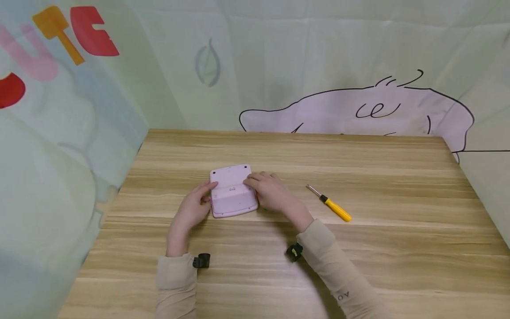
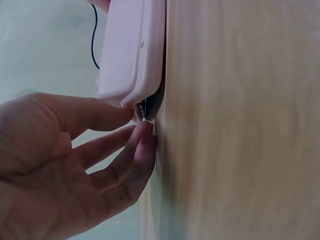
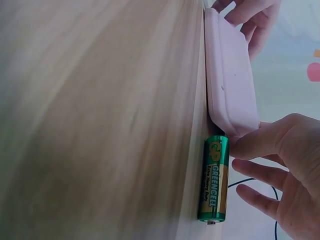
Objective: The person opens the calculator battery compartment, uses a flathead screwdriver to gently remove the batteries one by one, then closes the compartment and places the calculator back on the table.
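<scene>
A pink calculator [image 1: 231, 201] lies face down on the wooden table, its back with corner dots and small screw holes turned up. My left hand [image 1: 193, 206] grips its left edge, thumb over the back and fingers low along the side; in the left wrist view they meet at the rim. From the opposite side my right hand [image 1: 272, 190] holds the right edge. Close by that edge, the right wrist view shows a green and gold AA battery [image 3: 214, 180] on the table, near the right thumb. The right hand hides this battery in the head view.
To the right of the right hand lies a screwdriver [image 1: 336, 209] with a yellow handle, its metal tip pointing up and left. A printed cloth backdrop [image 1: 279, 53] rises behind the wooden table [image 1: 398, 199] and along its left side.
</scene>
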Demonstrator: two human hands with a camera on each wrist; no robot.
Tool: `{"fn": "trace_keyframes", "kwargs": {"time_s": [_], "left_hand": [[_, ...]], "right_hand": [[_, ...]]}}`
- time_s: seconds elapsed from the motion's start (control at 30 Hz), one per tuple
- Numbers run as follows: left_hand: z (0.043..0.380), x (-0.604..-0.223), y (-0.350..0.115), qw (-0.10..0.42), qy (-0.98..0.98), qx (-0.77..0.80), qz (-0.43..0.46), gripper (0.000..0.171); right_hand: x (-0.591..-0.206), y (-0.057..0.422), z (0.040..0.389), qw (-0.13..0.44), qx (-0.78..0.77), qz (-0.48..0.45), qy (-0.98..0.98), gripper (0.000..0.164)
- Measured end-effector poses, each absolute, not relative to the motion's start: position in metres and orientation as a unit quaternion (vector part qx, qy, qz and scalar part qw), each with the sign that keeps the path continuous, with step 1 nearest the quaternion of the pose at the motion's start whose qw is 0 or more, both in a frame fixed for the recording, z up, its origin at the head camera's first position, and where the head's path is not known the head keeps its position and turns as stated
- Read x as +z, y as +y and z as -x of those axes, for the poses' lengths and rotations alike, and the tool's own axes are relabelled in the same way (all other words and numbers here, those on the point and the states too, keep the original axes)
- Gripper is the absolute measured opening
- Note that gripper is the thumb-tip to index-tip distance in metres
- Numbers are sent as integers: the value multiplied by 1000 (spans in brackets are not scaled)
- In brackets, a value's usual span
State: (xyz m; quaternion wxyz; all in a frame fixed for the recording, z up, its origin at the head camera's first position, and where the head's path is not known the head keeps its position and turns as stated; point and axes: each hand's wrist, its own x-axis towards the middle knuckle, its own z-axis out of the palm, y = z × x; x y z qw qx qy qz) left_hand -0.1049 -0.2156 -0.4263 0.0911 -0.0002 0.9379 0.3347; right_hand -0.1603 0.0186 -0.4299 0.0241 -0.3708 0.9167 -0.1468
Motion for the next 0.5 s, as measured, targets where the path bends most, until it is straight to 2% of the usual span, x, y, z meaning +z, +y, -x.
{"fn": "trace_keyframes", "kwargs": {"time_s": [0.23, 0.5], "left_hand": [[106, -426, -215, 89, 942, 322, -14, 59], [106, -426, -214, 109, 944, 311, -21, 65]], "right_hand": [[-430, 18, 161, 22, -135, 371, 919, 43], [-431, 17, 163, 33, -124, 363, 923, 45]]}}
